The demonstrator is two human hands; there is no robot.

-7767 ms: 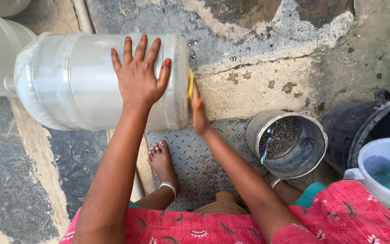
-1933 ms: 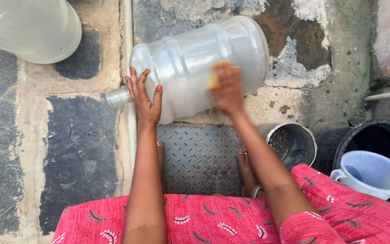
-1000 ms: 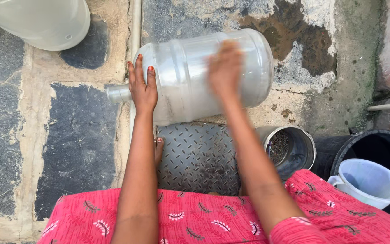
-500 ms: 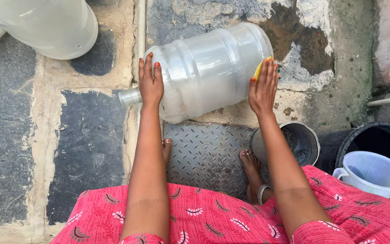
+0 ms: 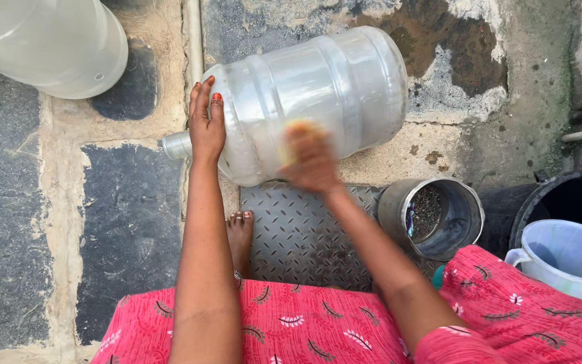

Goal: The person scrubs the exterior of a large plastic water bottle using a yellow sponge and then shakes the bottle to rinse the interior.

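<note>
Stone-paved floor [image 5: 129, 236], patched and stained. A large clear plastic water jug [image 5: 345, 81] lies on its side toward the floor's far edge, neck pointing left. A second pale jug [image 5: 55, 47] lies at the far left corner. A checkered metal plate [image 5: 304, 236] sits just near the first jug. A steel pot [image 5: 432, 216], black tub [image 5: 560, 202] and pale plastic pitcher [image 5: 567, 256] stand at the right edge. Left hand [image 5: 207, 125]: flat, fingers extended, pressed on the jug's shoulder beside the neck, gripping nothing. Right hand [image 5: 311, 158]: blurred, against the jug's side with something yellow; grip cannot be determined.
</note>
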